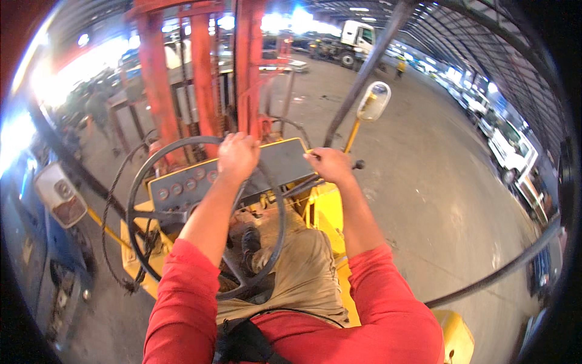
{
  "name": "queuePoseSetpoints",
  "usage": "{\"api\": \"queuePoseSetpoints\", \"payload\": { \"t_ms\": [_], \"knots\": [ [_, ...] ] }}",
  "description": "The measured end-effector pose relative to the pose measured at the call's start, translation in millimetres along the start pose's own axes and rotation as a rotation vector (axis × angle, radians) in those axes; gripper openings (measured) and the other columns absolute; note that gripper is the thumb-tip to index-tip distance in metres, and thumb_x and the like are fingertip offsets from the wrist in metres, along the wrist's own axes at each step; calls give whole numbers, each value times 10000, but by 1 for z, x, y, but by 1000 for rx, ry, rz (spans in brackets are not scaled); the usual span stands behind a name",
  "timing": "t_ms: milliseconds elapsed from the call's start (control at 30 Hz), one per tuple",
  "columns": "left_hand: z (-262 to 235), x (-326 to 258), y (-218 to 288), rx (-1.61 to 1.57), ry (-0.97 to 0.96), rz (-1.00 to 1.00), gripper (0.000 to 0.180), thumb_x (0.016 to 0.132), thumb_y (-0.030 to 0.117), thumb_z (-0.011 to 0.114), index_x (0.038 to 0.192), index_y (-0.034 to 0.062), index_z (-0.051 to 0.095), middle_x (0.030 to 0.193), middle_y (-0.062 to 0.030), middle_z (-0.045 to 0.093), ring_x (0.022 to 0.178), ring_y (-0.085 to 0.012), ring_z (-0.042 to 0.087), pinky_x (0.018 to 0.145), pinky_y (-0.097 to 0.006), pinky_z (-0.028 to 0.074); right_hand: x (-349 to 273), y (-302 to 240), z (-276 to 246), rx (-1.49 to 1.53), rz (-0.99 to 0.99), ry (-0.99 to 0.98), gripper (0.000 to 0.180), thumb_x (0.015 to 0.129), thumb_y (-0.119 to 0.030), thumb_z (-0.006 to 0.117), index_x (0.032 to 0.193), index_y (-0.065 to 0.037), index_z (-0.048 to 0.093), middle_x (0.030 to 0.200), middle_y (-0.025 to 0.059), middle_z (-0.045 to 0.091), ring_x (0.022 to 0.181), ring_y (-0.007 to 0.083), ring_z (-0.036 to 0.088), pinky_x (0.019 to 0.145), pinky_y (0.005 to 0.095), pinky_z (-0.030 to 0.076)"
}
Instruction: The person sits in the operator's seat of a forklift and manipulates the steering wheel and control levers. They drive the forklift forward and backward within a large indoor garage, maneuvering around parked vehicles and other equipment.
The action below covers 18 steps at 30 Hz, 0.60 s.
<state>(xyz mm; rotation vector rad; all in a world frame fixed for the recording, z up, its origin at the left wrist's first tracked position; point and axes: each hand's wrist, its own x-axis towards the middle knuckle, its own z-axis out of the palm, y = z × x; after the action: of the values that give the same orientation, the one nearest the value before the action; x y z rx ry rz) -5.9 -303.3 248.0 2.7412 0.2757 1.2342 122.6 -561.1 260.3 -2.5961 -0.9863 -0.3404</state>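
My left hand (238,156) is closed over the top of a large black steering wheel (134,200), with its arm reaching across the wheel. At the right end of the dashboard, my right hand (330,165) is curled around the end of what looks like a control lever; the fingers hide most of it. A dark lever knob (359,164) sticks out just past that wrist. The grey dashboard (282,162) has yellow edging and several round gauges (182,187). Below the wheel, my legs in tan trousers (306,258) and a dark shoe (250,239) show.
A red forklift mast (205,73) rises ahead. Mirrors stand at the left (62,194) and right (374,102). A blue vehicle (42,261) is close on the left. White trucks (357,39) and a person in yellow (401,68) are farther off across the concrete floor (436,182).
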Motion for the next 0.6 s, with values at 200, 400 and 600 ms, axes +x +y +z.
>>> {"api": "queuePoseSetpoints", "payload": {
  "t_ms": [200, 400, 600],
  "knots": [
    [3, 1, 9, 11, -5, -1, 250, 960, 285, 697, 883, 53, 748, 936, -144, 699, 970, -362, 670, 879, -503, 561, -2, 8, 0, -12, 23, -10, 483, 1000, -576, 585, 1080, -150, 797, 1010, 145, 783, 984, 397, 730, 841, 539, 561],
    [8, 0, 8, 22, 29, 17, 244, 952, 275, 714, 863, 48, 721, 918, -135, 682, 963, -363, 663, 859, -506, 559, -2, 6, -4, -3, 29, -23, 476, 1007, -568, 580, 1065, -148, 797, 991, 137, 784, 974, 387, 735, 852, 532, 568],
    [13, -1, 9, 16, 40, 6, 241, 951, 278, 708, 875, 51, 734, 918, -133, 689, 959, -362, 667, 865, -508, 558, -2, 6, -5, 10, 39, -33, 479, 1008, -573, 578, 1064, -150, 796, 1007, 137, 784, 990, 384, 736, 860, 532, 568]
  ]
}}
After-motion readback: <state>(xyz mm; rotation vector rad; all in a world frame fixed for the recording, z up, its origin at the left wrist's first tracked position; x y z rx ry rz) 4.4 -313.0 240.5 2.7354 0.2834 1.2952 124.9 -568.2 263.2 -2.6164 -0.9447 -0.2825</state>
